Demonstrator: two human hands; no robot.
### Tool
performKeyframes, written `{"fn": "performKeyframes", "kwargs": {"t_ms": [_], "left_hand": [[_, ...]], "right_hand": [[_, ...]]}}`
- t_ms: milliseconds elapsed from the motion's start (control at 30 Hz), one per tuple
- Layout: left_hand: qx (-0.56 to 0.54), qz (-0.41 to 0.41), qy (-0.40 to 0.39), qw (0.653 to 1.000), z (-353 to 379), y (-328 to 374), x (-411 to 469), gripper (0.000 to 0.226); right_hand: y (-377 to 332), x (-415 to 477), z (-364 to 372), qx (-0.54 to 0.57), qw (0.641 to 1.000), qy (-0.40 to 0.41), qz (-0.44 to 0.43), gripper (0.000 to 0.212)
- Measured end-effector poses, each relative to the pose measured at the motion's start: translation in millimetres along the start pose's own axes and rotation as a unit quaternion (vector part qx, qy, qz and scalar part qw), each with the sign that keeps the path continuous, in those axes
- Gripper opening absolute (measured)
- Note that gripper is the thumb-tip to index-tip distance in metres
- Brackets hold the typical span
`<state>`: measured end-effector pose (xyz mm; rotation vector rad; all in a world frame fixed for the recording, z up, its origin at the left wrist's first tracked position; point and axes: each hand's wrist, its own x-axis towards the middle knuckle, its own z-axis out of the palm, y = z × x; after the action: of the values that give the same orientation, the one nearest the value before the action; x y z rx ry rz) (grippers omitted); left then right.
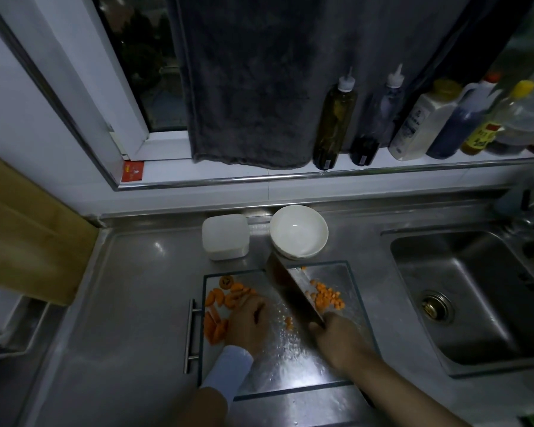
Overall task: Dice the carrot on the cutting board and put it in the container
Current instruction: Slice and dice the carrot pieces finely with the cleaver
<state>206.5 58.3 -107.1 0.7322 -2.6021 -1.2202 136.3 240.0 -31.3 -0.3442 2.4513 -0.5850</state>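
A clear cutting board point(293, 359) with a metal bar handle point(191, 334) on its left edge lies on the steel worktop point(136, 303), its surface wet and glinting. The right hand point(336, 337) has its grip clenched round the handle of a broad cleaver point(293, 291), whose blade runs diagonally away from the person across the middle of the board, its far corner reaching near the white bowl point(299, 235). Just right of the blade sits a loose heap of diced carrot point(326, 295), with a couple of stray cubes on the blade's left. On the board's left side lie the larger carrot chunks point(216, 318), some half-rounds and some long strips. The left hand point(248, 322), a pale sleeve point(228, 371) at its wrist, lies back-up over these chunks, fingers pointing away from the person. In this dim light I cannot tell whether its grip pinches a piece or only presses down. Beyond the board, the white container point(225, 237) stands just left of the bowl; both appear to hold no carrot. A sink point(475, 303) is set into the worktop at the right. On the sill behind stand several bottles point(335, 118), beside a dark hanging towel point(247, 87).
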Motion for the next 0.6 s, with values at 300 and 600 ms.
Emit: {"fn": "performKeyframes", "kwargs": {"t_ms": [300, 600], "left_hand": [[0.082, -0.042, 0.091, 0.992, -19.9, -24.4, 22.2, 0.012], [0.290, 0.055, -0.037, 0.955, -22.6, -5.6, 40.2, 0.027]], "right_hand": [[0.9, -11.6, 31.1, 0.033, 0.999, -0.005, 0.033, 0.031], [4.7, 19.2, 11.8, 0.012, 0.997, 0.036, 0.061, 0.035]]}}
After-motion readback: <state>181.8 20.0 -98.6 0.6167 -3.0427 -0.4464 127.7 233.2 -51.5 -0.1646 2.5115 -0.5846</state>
